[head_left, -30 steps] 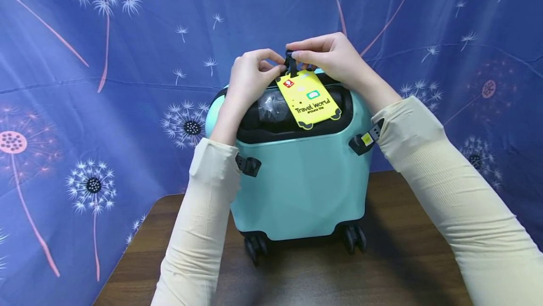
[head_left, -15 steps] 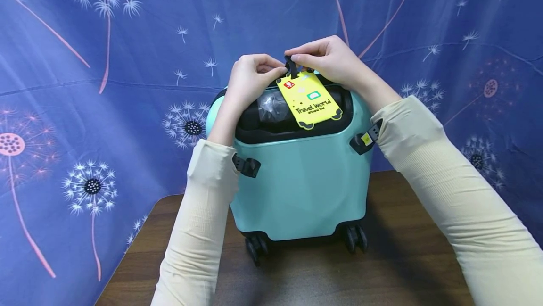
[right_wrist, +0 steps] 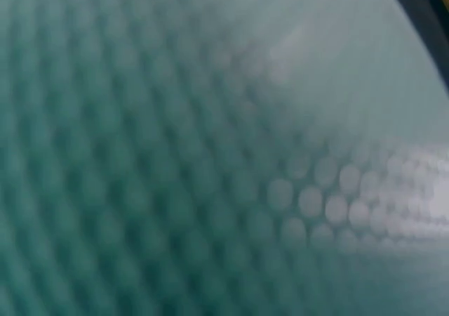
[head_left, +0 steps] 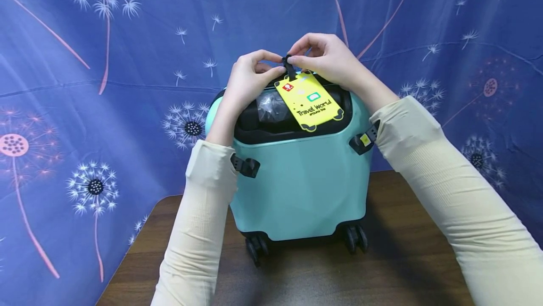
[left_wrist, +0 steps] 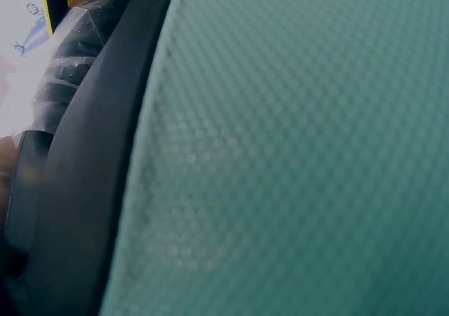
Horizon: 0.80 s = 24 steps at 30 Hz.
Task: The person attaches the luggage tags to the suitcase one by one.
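Observation:
A yellow luggage tag (head_left: 311, 101) printed "Travel World" hangs by its black strap (head_left: 289, 68) over the black top panel of a turquoise suitcase (head_left: 301, 188). My left hand (head_left: 250, 77) pinches the strap from the left, thumb and index finger at its loop. From the right, my right hand (head_left: 324, 56) pinches the same strap near its upper end. Clear plastic wrap (head_left: 271, 107) covers part of the suitcase's handle, left of the tag. In the left wrist view the textured turquoise shell (left_wrist: 295, 147) fills most of the picture; the right wrist view is blurred shell (right_wrist: 175, 147).
The suitcase stands upright on black caster wheels (head_left: 355, 238) on a dark wooden table (head_left: 407, 230). Close behind it hangs a blue cloth (head_left: 140, 61) with a dandelion print. Black wrist-camera mounts (head_left: 246, 166) sit at both cuffs, in front of the shell.
The right fingers have shifted their pinch on the strap, the index finger now more bent. The strap's top and the tag have moved slightly. The left hand stays at the strap; the suitcase has not moved.

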Motion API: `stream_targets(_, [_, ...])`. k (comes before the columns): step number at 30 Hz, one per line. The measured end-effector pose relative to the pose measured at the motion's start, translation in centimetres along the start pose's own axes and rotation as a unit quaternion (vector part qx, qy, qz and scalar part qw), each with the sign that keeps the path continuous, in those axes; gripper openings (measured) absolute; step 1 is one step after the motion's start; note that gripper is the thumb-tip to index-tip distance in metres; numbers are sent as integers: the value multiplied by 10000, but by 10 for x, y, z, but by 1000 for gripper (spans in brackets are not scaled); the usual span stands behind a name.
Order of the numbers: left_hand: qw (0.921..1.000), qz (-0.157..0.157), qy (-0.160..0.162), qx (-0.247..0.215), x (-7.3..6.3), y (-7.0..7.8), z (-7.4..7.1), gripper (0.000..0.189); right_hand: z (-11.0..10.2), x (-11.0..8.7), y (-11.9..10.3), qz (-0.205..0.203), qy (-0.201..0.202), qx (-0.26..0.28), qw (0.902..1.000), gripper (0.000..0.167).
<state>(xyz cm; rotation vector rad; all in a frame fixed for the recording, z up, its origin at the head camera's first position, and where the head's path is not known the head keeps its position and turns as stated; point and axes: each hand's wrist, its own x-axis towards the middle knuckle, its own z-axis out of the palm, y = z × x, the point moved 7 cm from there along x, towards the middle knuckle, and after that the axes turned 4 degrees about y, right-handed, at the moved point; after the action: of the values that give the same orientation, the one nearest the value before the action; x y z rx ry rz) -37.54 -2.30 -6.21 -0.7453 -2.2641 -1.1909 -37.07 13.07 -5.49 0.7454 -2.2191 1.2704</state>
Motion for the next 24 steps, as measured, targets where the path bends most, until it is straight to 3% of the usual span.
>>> stream_targets(5, [9999,86,-92,-67,-2,2,0,35,1,1,1,164,-19,-167,9997,26])
stream_targets(9, [9999,112,-105,22,-3,3,1,31,2,0,2,254,-82,-321,9991,29])
stream_targets(16, [9998,-162,-137,43,-3,2,2,29,2,1,1,225,-123,-345,9991,30])
stream_targets(24, [9993,-242,-287,-69,-2,0,4,41,3,2,0,26,-113,-323,9994,25])
